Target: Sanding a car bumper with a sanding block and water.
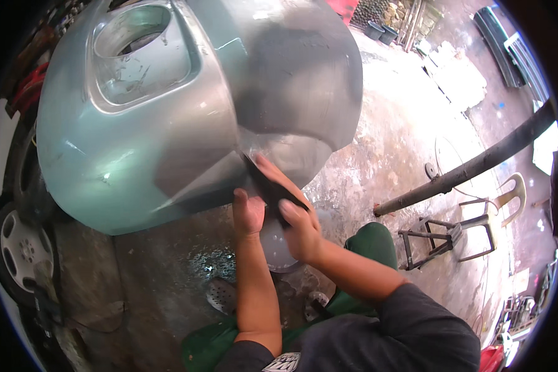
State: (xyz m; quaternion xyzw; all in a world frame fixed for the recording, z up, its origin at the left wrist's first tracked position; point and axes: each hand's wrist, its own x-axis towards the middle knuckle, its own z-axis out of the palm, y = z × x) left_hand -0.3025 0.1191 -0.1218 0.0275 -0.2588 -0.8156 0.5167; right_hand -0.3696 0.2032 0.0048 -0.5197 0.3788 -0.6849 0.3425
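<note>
A silvery-green car bumper [192,146] with dull grey sanded-looking patches fills the upper middle, its round lamp opening at the top left. Against its lower corner, my right hand [301,229] grips a black sheet that looks like sandpaper [270,186]. The thumb presses on the sheet's near face, and the fingers run behind it toward the bumper. Just left of the sheet, my left hand [249,212] is at the bumper's lower edge with its thumb pointing up. Its other fingers are hidden, so its grip does not show.
A round greyish basin [280,245] sits on the wet floor below my hands. To the right are a slanting pole [465,177], a small frame stool [431,242] and a plastic chair [508,201]. A car wheel [23,245] stands at the left.
</note>
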